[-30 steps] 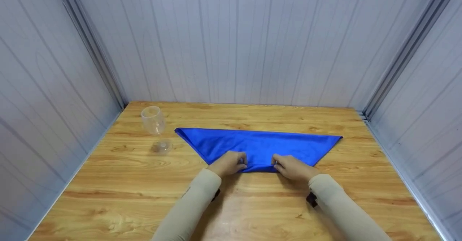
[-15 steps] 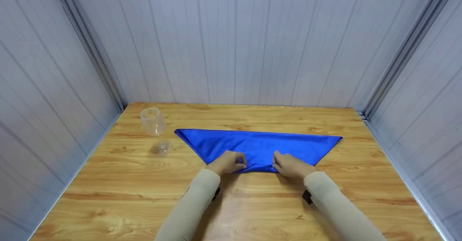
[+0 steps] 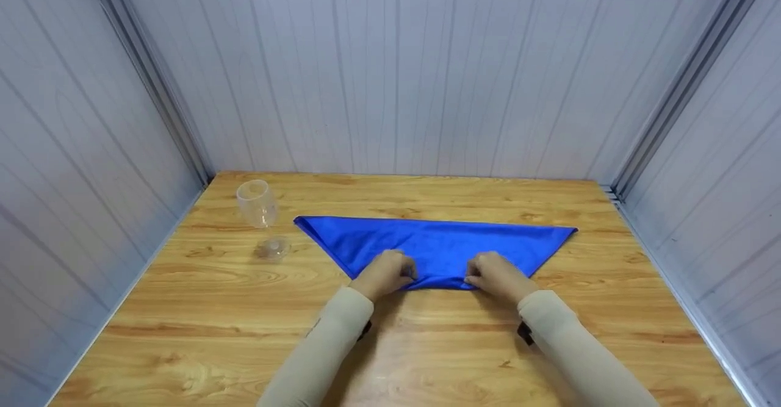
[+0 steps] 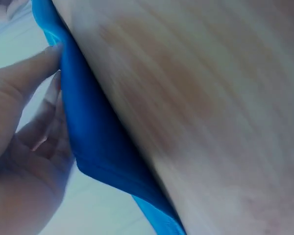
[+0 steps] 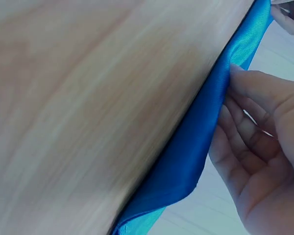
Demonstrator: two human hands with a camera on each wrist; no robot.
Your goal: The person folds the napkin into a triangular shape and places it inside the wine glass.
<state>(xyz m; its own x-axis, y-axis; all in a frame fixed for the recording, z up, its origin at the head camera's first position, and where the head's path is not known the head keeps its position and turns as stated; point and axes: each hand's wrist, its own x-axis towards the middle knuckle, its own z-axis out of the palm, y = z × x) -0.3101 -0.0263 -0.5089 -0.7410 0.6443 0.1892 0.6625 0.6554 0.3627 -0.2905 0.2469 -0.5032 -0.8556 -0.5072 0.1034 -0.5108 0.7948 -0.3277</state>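
Note:
A shiny blue cloth napkin (image 3: 433, 245) lies folded on the wooden table, its long side at the back and both ends tapering to points. Near the left part of its front edge, my left hand (image 3: 384, 273) pinches the fabric. My right hand (image 3: 499, 276) pinches the same edge farther right. In the left wrist view, the thumb (image 4: 39, 61) presses on the turned-up napkin edge (image 4: 95, 122), with the other fingers partly hidden behind it. The right wrist view has the right thumb (image 5: 255, 83) on the raised edge (image 5: 186, 152), fingers curled behind.
A clear stemmed wine glass (image 3: 257, 202) stands upright at the left of the table, beyond the napkin's left point. Pale panelled walls (image 3: 390, 71) enclose the table (image 3: 403, 346) at the back and both sides.
My right hand has shifted slightly right along the napkin's front edge, and its grip has turned a little. The left hand stays nearly in place; the napkin and glass have not moved noticeably.

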